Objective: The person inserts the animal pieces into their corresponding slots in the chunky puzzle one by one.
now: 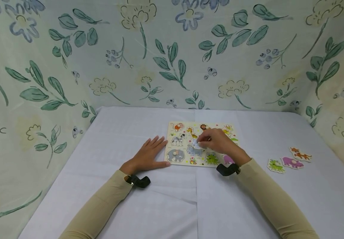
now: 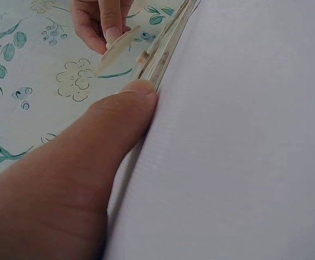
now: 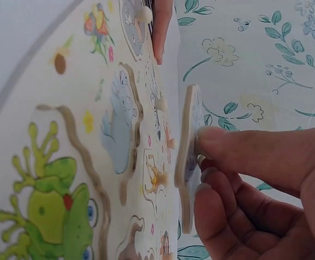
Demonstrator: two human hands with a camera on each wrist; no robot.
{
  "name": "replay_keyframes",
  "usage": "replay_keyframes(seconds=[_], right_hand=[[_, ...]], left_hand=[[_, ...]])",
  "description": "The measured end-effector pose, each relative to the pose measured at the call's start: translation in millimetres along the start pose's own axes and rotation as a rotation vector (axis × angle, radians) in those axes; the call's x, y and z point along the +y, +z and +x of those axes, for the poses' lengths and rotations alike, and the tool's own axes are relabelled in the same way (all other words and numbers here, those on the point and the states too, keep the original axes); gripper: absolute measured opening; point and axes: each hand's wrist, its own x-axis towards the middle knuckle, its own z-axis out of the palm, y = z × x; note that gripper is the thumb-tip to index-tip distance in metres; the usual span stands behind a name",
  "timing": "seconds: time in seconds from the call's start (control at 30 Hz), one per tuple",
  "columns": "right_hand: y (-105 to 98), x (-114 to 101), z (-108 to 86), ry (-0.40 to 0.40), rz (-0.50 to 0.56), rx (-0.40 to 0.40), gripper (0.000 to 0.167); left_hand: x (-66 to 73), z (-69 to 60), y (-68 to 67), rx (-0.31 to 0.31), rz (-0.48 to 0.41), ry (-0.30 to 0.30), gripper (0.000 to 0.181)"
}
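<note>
Zebra (image 1: 179, 140) and elephant (image 1: 179, 156) sit fitted in the board (image 1: 201, 159), the left hand (image 1: 148, 156) spread empty at its edge, the right hand (image 1: 218, 141) pinching a blue piece (image 3: 187, 162) above it, while frog (image 1: 276, 166), hippo (image 1: 292, 163) and tiger (image 1: 301, 155) lie on the bench (image 1: 166, 205), seemingly left to fit.

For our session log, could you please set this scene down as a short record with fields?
Left hand: spread, touching the left side of the puzzle board
Right hand: pinches a knobbed piece above the board
Loose, right of board: green frog piece, purple animal piece, orange animal piece
Seated: elephant piece, among others
Surface: white cloth
Backdrop: floral fabric
</note>
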Motion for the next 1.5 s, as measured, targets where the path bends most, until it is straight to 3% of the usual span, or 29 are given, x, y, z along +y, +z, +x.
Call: replay_keyframes(seconds=[0.7, 1.1, 1.5], right_hand=[[13, -1, 0.6, 0.0, 0.05, -0.095, 0.006], [20, -1, 1.9, 0.032, 0.034, -0.104, 0.004], [23, -1, 1.6, 0.003, 0.008, -0.101, 0.004]], left_hand=[[-0.5, 0.1, -0.2, -0.005, -0.001, 0.004, 0.101], [-0.5, -0.3, -0.3, 0.004, -0.005, 0.007, 0.101], [0.6, 0.0, -0.7, 0.002, -0.003, 0.007, 0.101]])
